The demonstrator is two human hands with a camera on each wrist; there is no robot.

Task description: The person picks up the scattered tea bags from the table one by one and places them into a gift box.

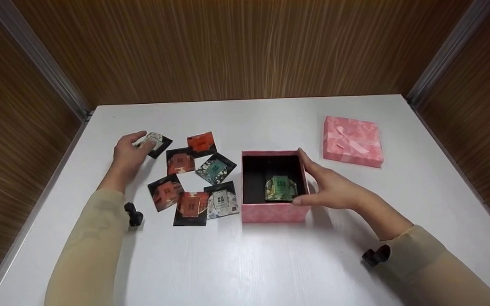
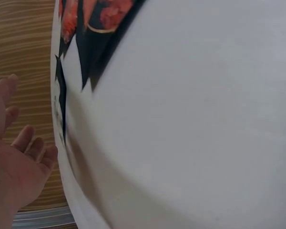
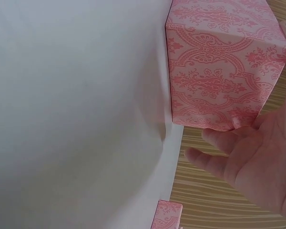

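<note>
My left hand [image 1: 132, 153] is at a white-and-black square sachet [image 1: 163, 146], its thumb over the sachet and its fingers loosely spread. In the left wrist view this sachet [image 2: 61, 102] lies nearly edge-on at the table's rim, beside the fingers. My right hand [image 1: 334, 187] holds the right side of an open pink box [image 1: 274, 213], thumb at the front corner and a finger at the back corner. Inside the black-lined box lies a green sachet [image 1: 281, 188]. The right wrist view shows the box's patterned side [image 3: 214, 76] against the fingers.
Several flat sachets lie between the left hand and the box, including a red one [image 1: 201, 143], a dark green one [image 1: 216, 168] and a white one [image 1: 223, 200]. A pink lid [image 1: 353, 141] with a bow sits at the right rear. Wood-grain panels [image 1: 245, 51] enclose the white table [image 1: 211, 272].
</note>
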